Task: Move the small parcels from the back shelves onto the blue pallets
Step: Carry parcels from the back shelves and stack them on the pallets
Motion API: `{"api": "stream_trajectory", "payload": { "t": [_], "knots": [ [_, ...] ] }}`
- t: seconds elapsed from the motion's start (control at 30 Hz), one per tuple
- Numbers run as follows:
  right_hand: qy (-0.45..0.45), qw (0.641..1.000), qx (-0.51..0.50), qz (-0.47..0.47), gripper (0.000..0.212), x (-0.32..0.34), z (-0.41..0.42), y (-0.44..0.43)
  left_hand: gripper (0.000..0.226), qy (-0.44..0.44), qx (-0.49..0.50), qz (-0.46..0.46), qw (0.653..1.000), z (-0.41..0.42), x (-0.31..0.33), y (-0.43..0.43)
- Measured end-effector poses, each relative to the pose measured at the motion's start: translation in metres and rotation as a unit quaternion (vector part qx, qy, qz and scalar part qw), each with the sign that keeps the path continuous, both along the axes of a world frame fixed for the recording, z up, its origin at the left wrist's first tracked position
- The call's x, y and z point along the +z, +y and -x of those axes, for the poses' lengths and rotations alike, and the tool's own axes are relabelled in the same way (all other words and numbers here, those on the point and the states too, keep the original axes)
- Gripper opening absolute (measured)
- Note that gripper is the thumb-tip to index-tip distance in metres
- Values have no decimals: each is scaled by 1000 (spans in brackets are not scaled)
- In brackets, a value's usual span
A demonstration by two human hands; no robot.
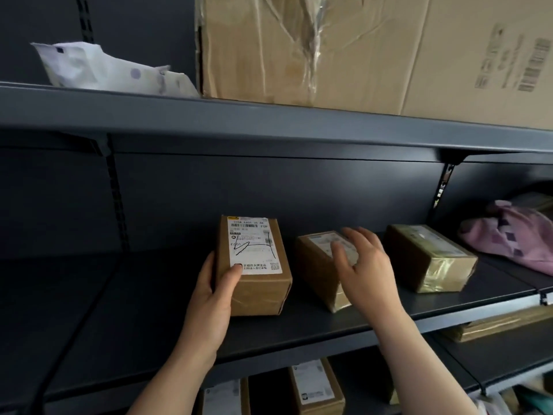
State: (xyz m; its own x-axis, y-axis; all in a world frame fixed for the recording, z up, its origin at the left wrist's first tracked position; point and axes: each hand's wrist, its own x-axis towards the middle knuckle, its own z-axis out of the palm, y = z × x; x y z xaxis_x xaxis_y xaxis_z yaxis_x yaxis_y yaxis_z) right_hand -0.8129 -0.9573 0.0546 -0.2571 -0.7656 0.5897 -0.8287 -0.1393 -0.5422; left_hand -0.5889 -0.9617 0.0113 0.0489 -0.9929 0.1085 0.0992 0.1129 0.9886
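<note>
3 small brown parcels sit in a row on the dark grey middle shelf (134, 310), apart from one another. The left hand (214, 298) grasps the left parcel (254, 295) by its near left corner: fingers curl round the side and the thumb presses on the white shipping label on top. That label shows a barcode, a printed line that reads roughly "370A E601", the letters "FOP" at the right, "E601" again lower down beside a black pen scrawl, a QR code and a line of Chinese print at the bottom.

The right hand (369, 271) is spread over the middle parcel (314, 265), fingers straight and loose, gripping nothing; blur hides whether the fingertips touch it. Its label is too smeared to read. The right parcel (428, 256), wrapped in shiny tape, lies untouched, and its label is also unreadable.

A pink printed bag (514, 238) lies at the far right. On the shelf above stand a large taped carton (359, 49) with barcodes and a white mailer bag (98, 67). More labelled boxes (314, 387) sit below.
</note>
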Motion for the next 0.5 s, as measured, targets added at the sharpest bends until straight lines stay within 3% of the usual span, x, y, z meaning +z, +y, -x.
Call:
{"api": "stream_trajectory", "payload": {
  "t": [0.13,0.23,0.33,0.43,0.5],
  "knots": [
    [18,995,-52,-86,57,0,47,-20,63,-6,5,-8,1000,28,-1,-6],
    [-7,982,-32,-185,69,-2,69,-35,62,-10,8,-8,1000,47,0,-8],
    [-109,961,27,-253,68,-4,70,-39,60,-19,7,-13,1000,59,-2,-9],
    [-210,939,81,-262,44,-4,65,-32,57,-26,4,-10,1000,61,-4,-9],
    [-236,931,103,-258,53,-7,62,-28,56,-28,3,-5,1000,60,-4,-6]
  ]
}}
